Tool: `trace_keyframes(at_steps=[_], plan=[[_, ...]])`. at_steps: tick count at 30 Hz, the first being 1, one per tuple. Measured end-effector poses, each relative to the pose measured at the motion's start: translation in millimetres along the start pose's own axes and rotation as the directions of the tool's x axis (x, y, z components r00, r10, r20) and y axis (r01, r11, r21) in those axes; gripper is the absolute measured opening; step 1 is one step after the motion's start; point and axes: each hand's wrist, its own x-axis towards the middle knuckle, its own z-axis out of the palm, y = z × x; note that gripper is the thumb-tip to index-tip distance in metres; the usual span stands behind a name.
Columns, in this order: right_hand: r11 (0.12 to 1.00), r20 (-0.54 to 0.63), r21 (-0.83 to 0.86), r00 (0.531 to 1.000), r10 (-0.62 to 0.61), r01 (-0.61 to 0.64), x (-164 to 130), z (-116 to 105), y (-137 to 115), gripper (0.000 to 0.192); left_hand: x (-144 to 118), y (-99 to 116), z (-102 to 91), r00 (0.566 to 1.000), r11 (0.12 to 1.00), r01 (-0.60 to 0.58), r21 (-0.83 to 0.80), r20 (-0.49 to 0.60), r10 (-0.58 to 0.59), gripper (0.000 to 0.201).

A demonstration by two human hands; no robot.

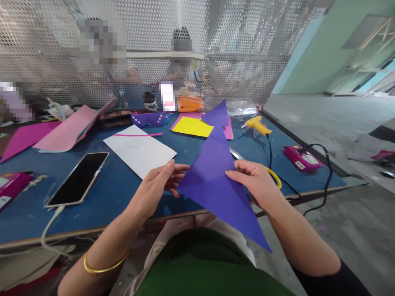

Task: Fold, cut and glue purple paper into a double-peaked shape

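I hold a purple paper sheet, folded into a long triangle, above the near edge of the blue table. My left hand pinches its left corner. My right hand grips its right edge with the thumb on top. The triangle's far tip reaches up over a yellow sheet, and its near tip hangs past the table over my lap.
A phone on a cable lies at left, a white sheet in the middle, pink sheets at far left. A yellow glue gun, scissors and a pink power strip lie right. Two people sit behind a perforated screen.
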Motion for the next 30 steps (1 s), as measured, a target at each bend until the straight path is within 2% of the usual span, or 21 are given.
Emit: trace_keyframes(at_steps=[2,4,7,10,14,18,20,23,27,30], plan=[[0.998,-0.022,0.048,0.999,0.031,-0.03,-1,-6,4,0.027,-9,-10,-5.8,0.995,0.996,-0.082,0.035,-0.048,0.084,0.054],[0.995,-0.033,0.083,0.998,0.056,-0.053,-1,-8,8,0.027,-19,-20,-7.2,0.968,0.966,-0.221,0.135,-0.086,0.234,0.043],[0.99,-0.032,0.117,0.997,0.076,-0.072,-1,-6,12,0.027,-28,-29,-2.8,0.887,0.836,-0.418,0.356,-0.041,0.461,0.035],[0.987,-0.012,0.136,0.996,0.084,-0.082,-1,1,11,0.026,-29,-29,3.3,0.828,0.714,-0.481,0.51,-0.005,0.561,0.026],[0.99,-0.034,0.138,0.998,0.048,-0.043,-3,0,8,0.024,-26,-27,6.3,0.795,0.709,-0.455,0.54,-0.113,0.596,0.01],[0.982,0.019,0.162,0.995,-0.103,0.099,-8,-9,16,0.046,-27,-30,6.4,0.767,0.736,-0.425,0.527,-0.222,0.602,0.003],[0.97,0.035,0.129,0.977,-0.211,0.205,-9,-10,23,0.04,-27,-32,7.3,0.757,0.743,-0.426,0.516,-0.246,0.605,0.003],[0.956,-0.022,0.054,0.958,-0.286,0.287,-9,-5,30,0.023,-28,-33,9.7,0.754,0.747,-0.44,0.497,-0.248,0.609,0.004],[0.952,-0.149,0.034,0.944,-0.295,0.303,-9,9,33,0.006,-31,-34,13.8,0.754,0.768,-0.439,0.467,-0.274,0.597,0.006],[0.958,-0.227,0.035,0.935,-0.271,0.286,-10,18,35,0.008,-32,-37,18.0,0.756,0.802,-0.41,0.435,-0.329,0.565,0.005]])
